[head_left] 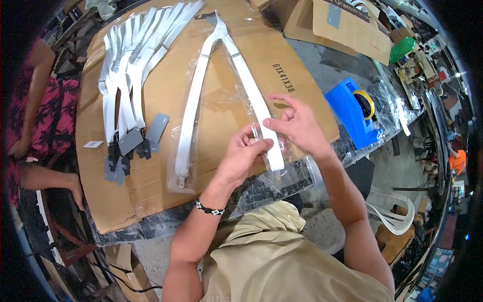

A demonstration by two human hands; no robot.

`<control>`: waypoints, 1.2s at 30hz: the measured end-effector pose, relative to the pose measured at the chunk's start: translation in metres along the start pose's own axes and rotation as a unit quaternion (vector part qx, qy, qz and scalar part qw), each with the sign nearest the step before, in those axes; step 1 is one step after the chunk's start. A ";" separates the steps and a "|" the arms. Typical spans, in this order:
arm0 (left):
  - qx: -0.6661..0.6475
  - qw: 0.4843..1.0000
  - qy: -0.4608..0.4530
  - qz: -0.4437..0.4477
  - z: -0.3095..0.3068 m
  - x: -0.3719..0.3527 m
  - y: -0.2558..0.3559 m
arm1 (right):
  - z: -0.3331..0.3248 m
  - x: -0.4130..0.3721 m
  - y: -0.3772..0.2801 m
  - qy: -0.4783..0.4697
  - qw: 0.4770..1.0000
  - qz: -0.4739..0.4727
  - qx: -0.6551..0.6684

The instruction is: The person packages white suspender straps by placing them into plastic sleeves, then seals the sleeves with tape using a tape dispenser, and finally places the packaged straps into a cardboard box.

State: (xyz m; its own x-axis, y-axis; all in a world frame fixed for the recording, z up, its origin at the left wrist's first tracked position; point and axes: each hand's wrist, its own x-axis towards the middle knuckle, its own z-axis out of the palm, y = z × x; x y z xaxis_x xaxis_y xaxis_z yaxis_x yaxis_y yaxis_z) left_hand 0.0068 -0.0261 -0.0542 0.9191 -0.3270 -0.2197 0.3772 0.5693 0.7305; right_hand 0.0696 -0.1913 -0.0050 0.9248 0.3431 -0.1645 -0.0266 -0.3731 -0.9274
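A pair of white suspenders lies spread in an upside-down V on the cardboard, with clear plastic film around its straps. My left hand pinches the lower part of the right-hand strap from its left side, thumb on top. On the other side, my right hand has its thumb against the same strap a little higher, index finger stretched out. Whether its fingers grip strap or only film is hard to see. The left-hand strap lies untouched, a metal clip at its lower end.
More white suspenders are bunched at the left, with grey tags and dark clips. A blue tape dispenser stands right of the cardboard sheet. An open carton is at the back. Another person's arm is at the left edge.
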 end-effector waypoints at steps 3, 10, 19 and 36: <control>-0.001 1.000 0.003 0.008 0.002 -0.001 0.002 | -0.002 0.004 0.005 0.015 0.999 -0.019 -0.031; 0.043 0.999 0.001 0.024 0.005 -0.001 0.002 | 0.003 0.023 0.008 0.014 0.994 0.000 0.106; 0.019 0.999 0.021 0.020 0.007 -0.005 0.008 | 0.004 0.015 0.000 -0.039 0.981 0.014 0.188; -0.041 0.998 0.026 0.044 0.001 0.006 -0.011 | 0.010 0.025 0.012 -0.051 0.980 0.006 0.195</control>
State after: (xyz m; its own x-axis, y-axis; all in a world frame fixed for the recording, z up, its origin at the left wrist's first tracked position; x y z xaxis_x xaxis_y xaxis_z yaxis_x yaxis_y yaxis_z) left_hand 0.0075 -0.0351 -0.0632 0.9528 -0.2354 -0.1918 0.3013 0.6547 0.6933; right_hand 0.0890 -0.1787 -0.0233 0.8814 0.4323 -0.1902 -0.1981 -0.0273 -0.9798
